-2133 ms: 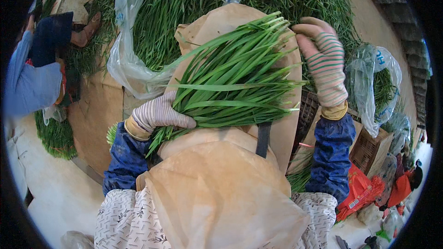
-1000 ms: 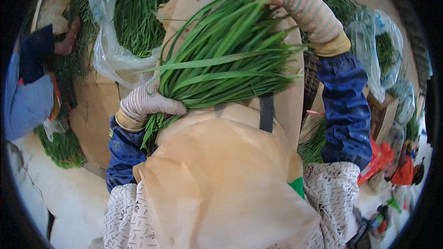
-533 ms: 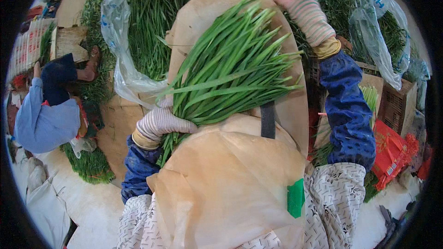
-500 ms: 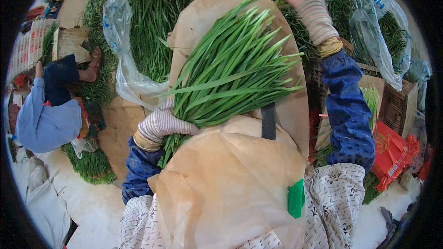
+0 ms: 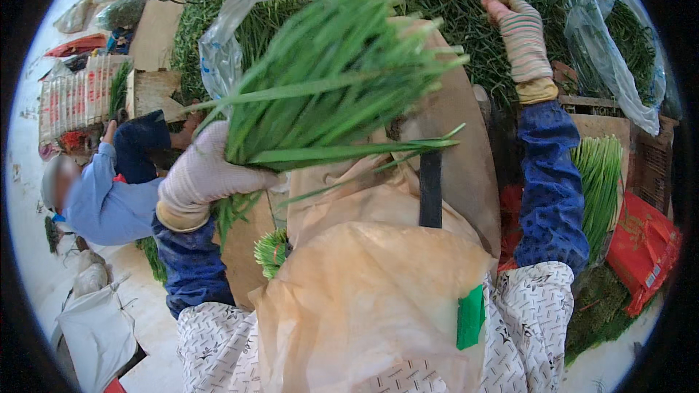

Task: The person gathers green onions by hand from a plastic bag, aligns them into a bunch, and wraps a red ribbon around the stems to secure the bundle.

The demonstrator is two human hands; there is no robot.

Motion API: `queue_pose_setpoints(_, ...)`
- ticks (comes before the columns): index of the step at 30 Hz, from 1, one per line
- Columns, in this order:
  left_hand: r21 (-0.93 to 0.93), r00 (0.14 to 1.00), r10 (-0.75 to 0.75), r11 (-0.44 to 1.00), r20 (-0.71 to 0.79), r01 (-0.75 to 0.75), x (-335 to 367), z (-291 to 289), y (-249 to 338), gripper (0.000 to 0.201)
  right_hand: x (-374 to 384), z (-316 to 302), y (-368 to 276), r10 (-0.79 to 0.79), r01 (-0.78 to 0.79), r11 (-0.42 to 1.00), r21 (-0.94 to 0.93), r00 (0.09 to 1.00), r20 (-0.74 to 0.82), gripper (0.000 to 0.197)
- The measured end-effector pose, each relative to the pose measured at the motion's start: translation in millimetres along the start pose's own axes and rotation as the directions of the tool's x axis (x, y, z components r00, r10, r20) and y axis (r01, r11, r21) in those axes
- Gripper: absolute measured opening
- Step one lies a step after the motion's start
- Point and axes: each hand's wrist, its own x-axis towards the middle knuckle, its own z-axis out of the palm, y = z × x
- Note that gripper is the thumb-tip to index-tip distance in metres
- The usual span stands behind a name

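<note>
A thick bunch of garlic chives (image 5: pixel 342 80) is gripped near one end by my left hand (image 5: pixel 200 175), which wears a striped knit glove. The pale cut ends point up and right, and a few loose blades stick out below the bunch. It is held up above a tan board (image 5: pixel 466 167) over my lap. My right hand (image 5: pixel 520 36), in a striped glove with bare fingertips, is at the upper right by a heap of dark green leaves (image 5: pixel 451 18). Its fingers are curled together; whatever they hold, if anything, cannot be made out.
A clear plastic bag (image 5: pixel 218 51) lies at the upper left, another bag (image 5: pixel 611 51) at the right. More chives (image 5: pixel 598 182) stand beside a red bag (image 5: pixel 641 247) and a brown crate (image 5: pixel 652 167). A tied bundle (image 5: pixel 271 251) is beside my apron. Another person (image 5: pixel 116 196) sits at left.
My left hand has lifted the chives off the board and moved left, uncovering the tied bundle. My right hand has moved slightly right and down. The whole view has shifted.
</note>
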Motion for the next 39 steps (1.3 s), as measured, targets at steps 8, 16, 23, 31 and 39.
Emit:
queue_pose_setpoints(8,0.945,0.845,0.531,0.306,-0.065,-0.119,10.7,7.1,14.1,0.041,-29.6,0.6,31.7,0.071,-0.069,0.989,0.127,0.997,-0.013,0.036)
queue_pose_setpoints(16,0.991,0.96,0.261,0.105,-0.103,0.077,7.7,79.8,-38.1,0.077,-81.7,-25.3,30.0,0.183,-0.192,0.962,0.196,0.981,0.061,0.028)
queue_pose_setpoints(23,0.956,0.932,0.325,0.287,-0.157,0.061,6.3,95.3,-63.5,0.073,-101.7,-21.7,-48.5,0.063,-0.12,0.944,0.306,0.979,0.192,0.031)
queue_pose_setpoints(31,0.896,0.92,0.326,0.44,-0.216,0.055,13.4,105.8,-87.3,0.071,-95.8,32.6,-65.9,-0.421,0.563,0.797,-0.216,0.776,0.47,0.019)
queue_pose_setpoints(39,0.859,0.898,0.367,0.512,-0.243,0.022,15.9,107.6,-92.4,0.066,-33.8,-24.9,-56.9,-0.047,0.062,0.852,-0.52,0.998,0.041,0.023)
